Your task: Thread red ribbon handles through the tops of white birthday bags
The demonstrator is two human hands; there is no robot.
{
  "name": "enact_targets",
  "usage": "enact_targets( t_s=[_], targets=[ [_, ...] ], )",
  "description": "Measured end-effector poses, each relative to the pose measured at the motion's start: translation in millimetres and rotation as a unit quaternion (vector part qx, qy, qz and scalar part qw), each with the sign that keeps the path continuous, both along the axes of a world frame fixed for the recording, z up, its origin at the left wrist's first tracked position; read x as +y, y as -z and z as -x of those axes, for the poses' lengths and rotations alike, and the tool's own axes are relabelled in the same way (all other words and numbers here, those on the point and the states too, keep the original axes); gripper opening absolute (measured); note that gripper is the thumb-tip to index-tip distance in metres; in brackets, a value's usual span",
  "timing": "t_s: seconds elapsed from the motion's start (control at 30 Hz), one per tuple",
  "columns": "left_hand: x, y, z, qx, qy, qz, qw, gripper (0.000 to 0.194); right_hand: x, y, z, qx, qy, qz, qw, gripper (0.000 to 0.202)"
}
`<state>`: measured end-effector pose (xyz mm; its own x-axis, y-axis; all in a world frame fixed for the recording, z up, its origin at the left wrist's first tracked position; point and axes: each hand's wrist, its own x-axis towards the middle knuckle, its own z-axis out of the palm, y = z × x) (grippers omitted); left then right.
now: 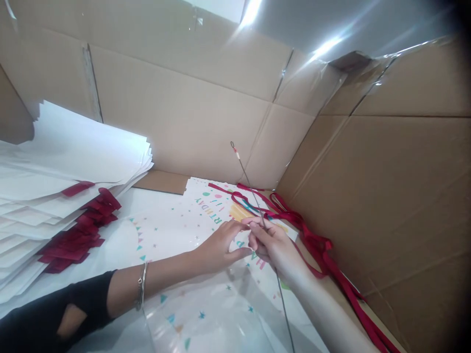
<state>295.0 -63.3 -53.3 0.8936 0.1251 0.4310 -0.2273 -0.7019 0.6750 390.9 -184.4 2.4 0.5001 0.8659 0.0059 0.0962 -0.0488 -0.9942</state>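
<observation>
A thin dark metal rod (282,294) with a small loop at its top end and a red-and-white wrap below the loop slants up through the fingers of my right hand (274,245), which is closed on it. My left hand (222,245) reaches in from the left, thumb and fingers curved with a gap between them. Its fingertips meet or nearly meet those of my right hand, and I see nothing held in it. Beneath both hands lies a white birthday-print paper bag or sheet (184,220) with coloured letters, stars and bunting. Clear plastic film (206,323) appears to cover its near part.
Stacked white paper bags (88,147) with dark red ribbon pieces (73,242) stand at the left. Long red ribbons (320,245) trail along the right side. Cardboard walls (184,113) enclose the back and right (397,196).
</observation>
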Motion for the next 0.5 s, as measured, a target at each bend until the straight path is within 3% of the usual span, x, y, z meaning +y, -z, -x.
enact_targets(
  t_s=[0.07, 0.17, 0.3, 0.4, 0.5],
  targets=[
    [-7, -5.4, 9, -0.002, 0.036, 0.12, 0.992, 0.022, 2, -2.5, 13, 0.042, -0.013, -0.031, 0.999, 0.045],
    [-6, -5.1, 23, 0.054, 0.048, 0.243, 0.967, 0.024, 8, -0.4, 11, 0.028, -0.012, -0.049, 0.998, 0.043],
    [11, -11.6, 47, 0.058, 0.047, 0.383, 0.921, 0.022, 16, 30.2, -22, -0.197, 0.044, 0.019, 0.979, 0.038],
    [24, -37.0, 71, -0.021, 0.005, 0.446, 0.895, 0.026, 17, 64.0, -50, -0.287, 0.043, 0.096, 0.952, 0.029],
    [32, -72.1, 96, -0.15, -0.044, 0.412, 0.898, 0.027, 16, 87.9, -71, -0.317, 0.024, 0.16, 0.935, 0.029]
  ],
)
